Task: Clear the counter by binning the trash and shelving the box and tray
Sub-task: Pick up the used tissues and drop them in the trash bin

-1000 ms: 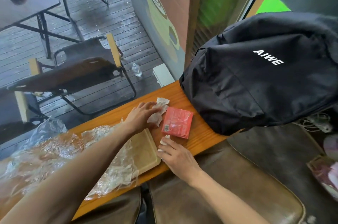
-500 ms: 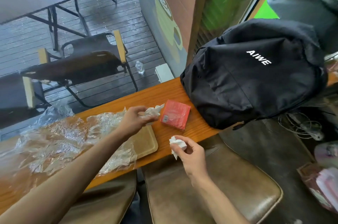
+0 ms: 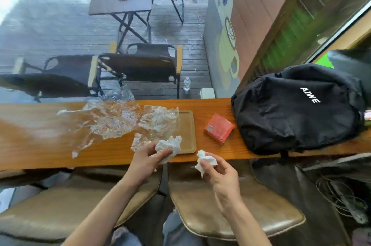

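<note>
Wooden counter [image 3: 210, 105] ran across the view, with a wet deck, chairs and a folding table beyond it and 2 padded stools below its near edge. Both hands hung over that edge, each busy: the left hand [image 3: 147, 160] was curled around a crumpled tissue [image 3: 169, 145], thumb and fingers closed on it, and the right hand [image 3: 217, 171] pinched a smaller wad [image 3: 204, 158] between thumb and fingertips. So 2 bits of trash were up off the wood, but plenty was left. A big sheet of clear wrap [image 3: 118, 119] sprawled over the counter's left half, one end draped onto the tray [image 3: 187, 129]. The red box [image 3: 219, 128] sat just right of the tray, near a black backpack [image 3: 297, 109]. No bin was in view, and that looked like the first worry: with both hands full, a carry to a bin out of sight could have shed a tissue between the stools. The wrap looked the trickier customer, light and open to the deck side, so a draft or a careless sweep might have sent it over the far edge. And lifting the tray before the wrap was cleared could have dragged the film along with it, or nudged the box toward the backpack.
</note>
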